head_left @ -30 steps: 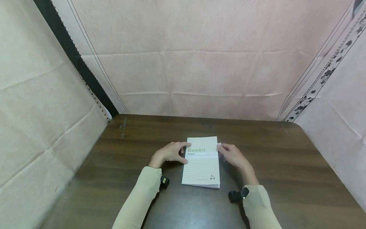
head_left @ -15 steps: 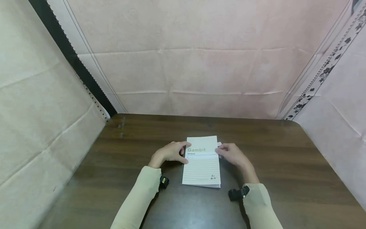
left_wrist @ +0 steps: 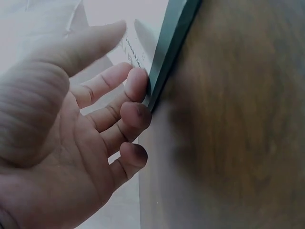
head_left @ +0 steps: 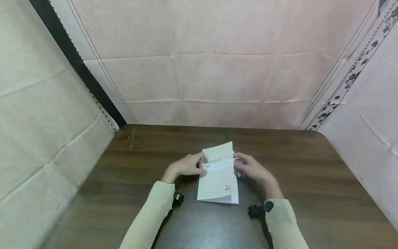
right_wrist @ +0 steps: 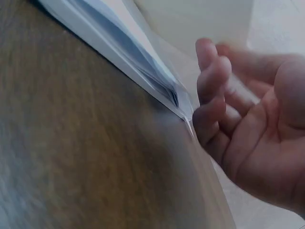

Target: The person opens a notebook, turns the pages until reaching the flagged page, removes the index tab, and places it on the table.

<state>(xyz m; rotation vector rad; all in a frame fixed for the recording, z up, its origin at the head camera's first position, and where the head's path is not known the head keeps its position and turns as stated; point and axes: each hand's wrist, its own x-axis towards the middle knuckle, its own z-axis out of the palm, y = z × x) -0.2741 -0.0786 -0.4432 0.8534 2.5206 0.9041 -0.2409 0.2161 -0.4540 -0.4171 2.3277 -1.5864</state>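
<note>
White notebook [head_left: 217,176] on the brown bench [head_left: 202,228], between left grip [head_left: 186,165] and right grip [head_left: 252,168], with cover [head_left: 224,151] raised near right grip. With left grip, touches the green spine [left_wrist: 167,52], slack, thumb [left_wrist: 95,47] spread away from fingers [left_wrist: 136,114]. With right grip, bends fingers beside the opposite edge [right_wrist: 128,69]; cannot tell if pinching anything.

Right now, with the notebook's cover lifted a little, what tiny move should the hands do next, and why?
I'd guess the right hand should swing the cover further toward the left hand. Its free edge is raised off the pages, the right fingers are beside that edge, and the left hand rests on the opposite side.
</note>
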